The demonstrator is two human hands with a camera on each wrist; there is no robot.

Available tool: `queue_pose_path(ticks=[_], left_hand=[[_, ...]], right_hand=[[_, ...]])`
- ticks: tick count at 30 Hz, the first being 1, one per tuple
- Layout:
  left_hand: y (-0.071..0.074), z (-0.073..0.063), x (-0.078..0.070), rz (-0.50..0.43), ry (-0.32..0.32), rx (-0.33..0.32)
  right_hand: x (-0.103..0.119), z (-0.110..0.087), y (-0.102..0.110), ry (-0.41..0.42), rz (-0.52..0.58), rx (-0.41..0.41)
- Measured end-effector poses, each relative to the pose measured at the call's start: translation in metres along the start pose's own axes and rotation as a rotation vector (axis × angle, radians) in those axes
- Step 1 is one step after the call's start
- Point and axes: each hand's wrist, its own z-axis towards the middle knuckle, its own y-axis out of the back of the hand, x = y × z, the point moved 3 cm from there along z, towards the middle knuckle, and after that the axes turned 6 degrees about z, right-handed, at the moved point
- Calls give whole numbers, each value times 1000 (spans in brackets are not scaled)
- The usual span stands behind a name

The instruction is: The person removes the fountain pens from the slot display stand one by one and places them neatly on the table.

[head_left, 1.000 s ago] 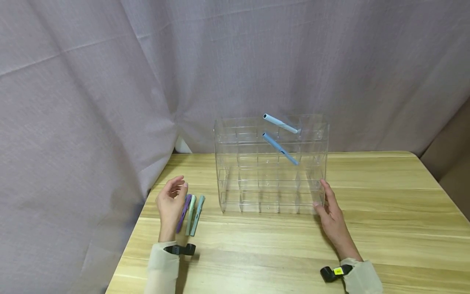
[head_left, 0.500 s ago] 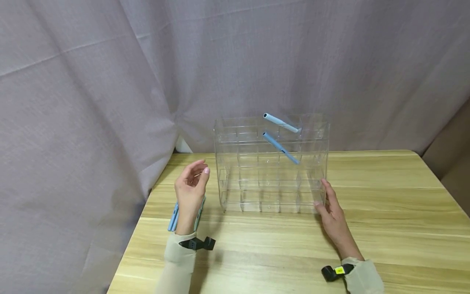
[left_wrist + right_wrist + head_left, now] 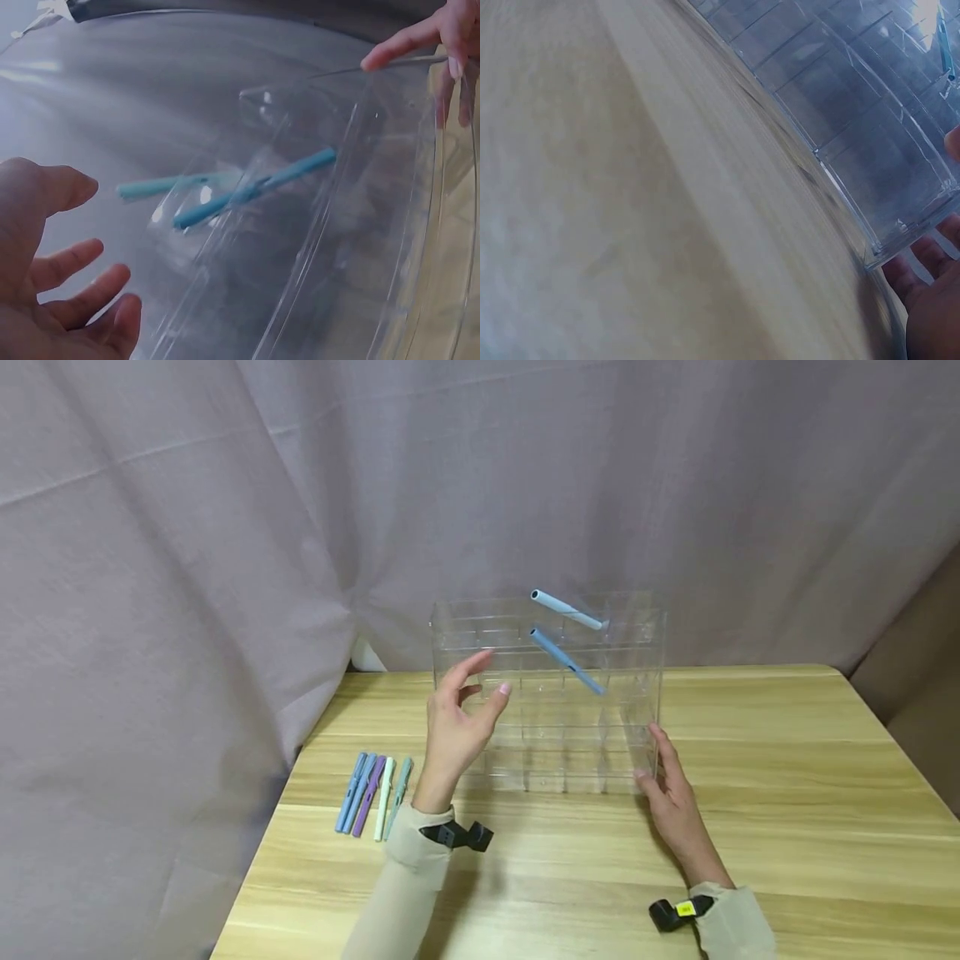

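A clear plastic organizer (image 3: 543,739) with tiered compartments stands upright on the table. Two pens lean in it, a light blue pen (image 3: 566,609) in the top tier and a blue pen (image 3: 566,661) lower down. My left hand (image 3: 456,731) hovers before the organizer's left part, thumb and fingers spread with nothing between them. In the left wrist view both leaning pens show beyond its fingertips. My right hand (image 3: 677,810) holds the organizer's right side near the bottom, thumb at the front and fingers along the outer wall.
Several pens lie side by side on the wooden table (image 3: 570,877), left of the organizer: blue ones (image 3: 350,793), a purple pen (image 3: 369,797), a pale mint pen (image 3: 384,798) and a grey-green pen (image 3: 401,787). A grey curtain (image 3: 480,485) hangs behind.
My left hand has moved right and up from beside the pens on the table to the organizer's front, empty throughout. My right hand stays at the organizer's side.
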Motion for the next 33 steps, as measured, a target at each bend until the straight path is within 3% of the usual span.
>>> queue_pose_path(ticks=[6,11,17,22,25,28,33], left_hand=[[-21,12,-7,73,-8,46],[-36,21,-7,121,41,92],[-46,27,-11,186,113,118],[-51,30,-18,197,132,144],[-53,29,-22,197,106,133],[-53,28,-26,177,37,108],[-57,30,-31,71,-75,51]], right_hand=[[-1,2,-1,20,38,6],[1,3,-2,14,55,13],[2,1,-1,6,44,7],[2,1,0,9,52,1],[2,1,0,19,54,-1],[2,2,0,23,55,-2],[1,2,0,13,41,3]])
